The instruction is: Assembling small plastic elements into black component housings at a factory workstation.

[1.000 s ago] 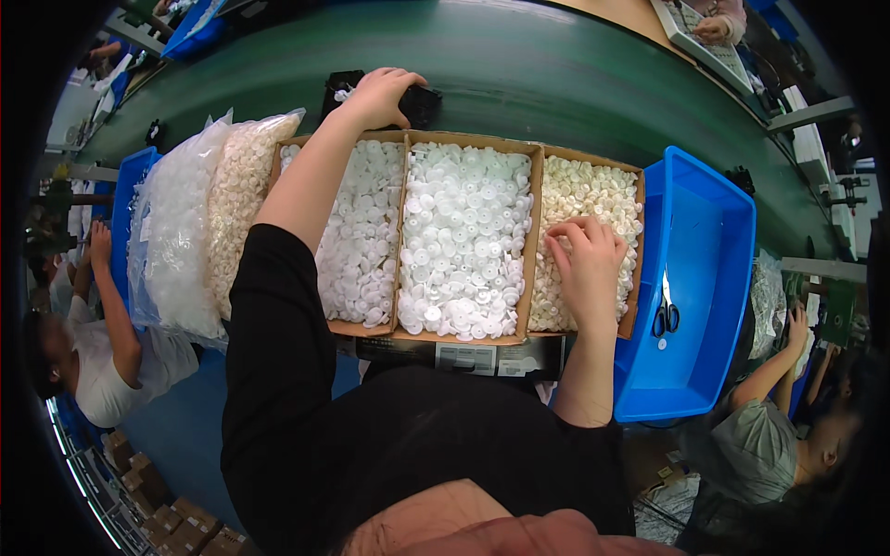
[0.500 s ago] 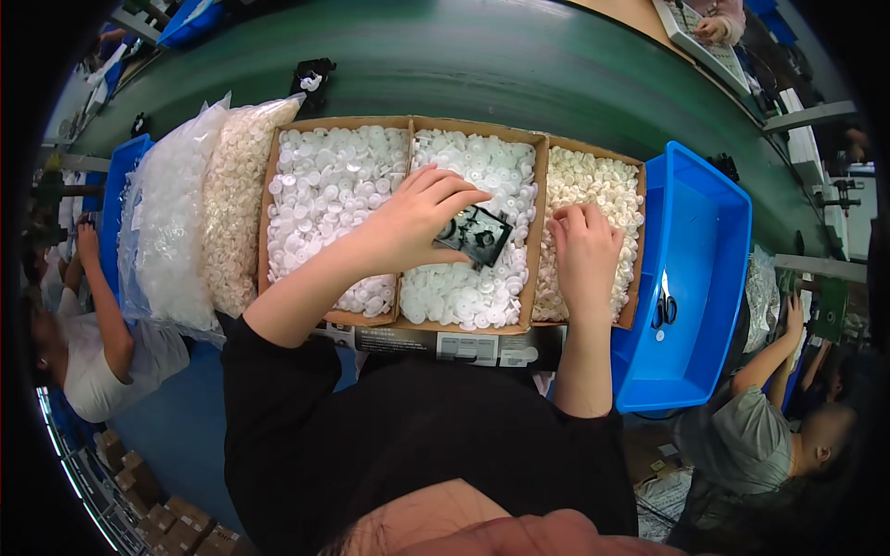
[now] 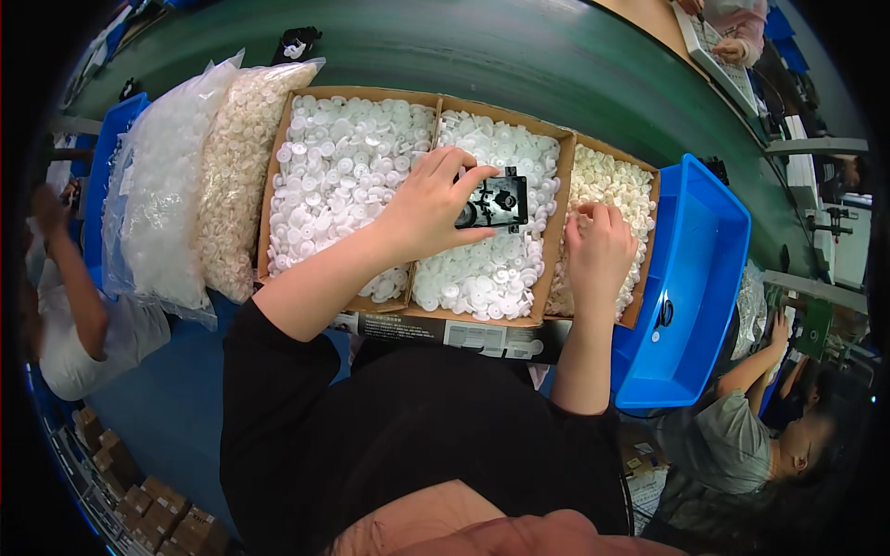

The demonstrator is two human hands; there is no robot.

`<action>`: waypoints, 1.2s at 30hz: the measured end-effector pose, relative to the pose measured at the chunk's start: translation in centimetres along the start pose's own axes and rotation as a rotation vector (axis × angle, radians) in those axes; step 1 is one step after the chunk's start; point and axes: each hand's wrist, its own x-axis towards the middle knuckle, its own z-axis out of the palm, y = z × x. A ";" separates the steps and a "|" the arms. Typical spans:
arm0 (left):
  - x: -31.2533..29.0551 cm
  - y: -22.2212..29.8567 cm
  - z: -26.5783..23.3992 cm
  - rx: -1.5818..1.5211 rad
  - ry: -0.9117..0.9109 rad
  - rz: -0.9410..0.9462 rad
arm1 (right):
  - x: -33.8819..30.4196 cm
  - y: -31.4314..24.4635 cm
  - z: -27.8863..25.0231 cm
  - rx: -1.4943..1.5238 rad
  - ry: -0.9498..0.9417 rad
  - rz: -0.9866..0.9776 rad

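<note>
My left hand (image 3: 436, 206) is closed around the edges of a black plastic housing (image 3: 499, 202), an open rectangular part with small tabs and recesses. It is held above the middle box (image 3: 482, 283) of white plastic gear-like discs. Over at the right, my right hand (image 3: 601, 250) has its fingers curled and pressed down among small cream-coloured plastic pieces (image 3: 612, 176) in a narrower cardboard box. Whatever lies between those fingertips is too small or hidden to make out. More white discs (image 3: 343, 176) fill the left box.
A blue bin (image 3: 691, 306) with black-handled scissors (image 3: 665, 313) stands right of the boxes. Clear bags of white (image 3: 162, 195) and cream parts (image 3: 246, 176) lie to the left. Beyond runs a green conveyor (image 3: 482, 56) carrying another black part (image 3: 295, 44). Co-workers sit on both sides.
The black housing has been turned to lie more level, facing up, and has shifted slightly right. My right hand stays in the cream pieces. The whole view has shifted a little.
</note>
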 end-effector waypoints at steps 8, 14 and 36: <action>-0.1 -0.1 0.0 -0.006 -0.008 0.026 | 0.5 0.0 -0.6 -0.118 -0.047 -0.074; -0.1 -0.1 0.1 0.005 0.000 0.036 | 0.1 0.4 -0.7 -0.069 0.022 -0.065; -0.2 -0.4 0.5 -0.080 0.012 0.012 | 0.2 -7.4 -0.8 0.873 -0.054 -0.216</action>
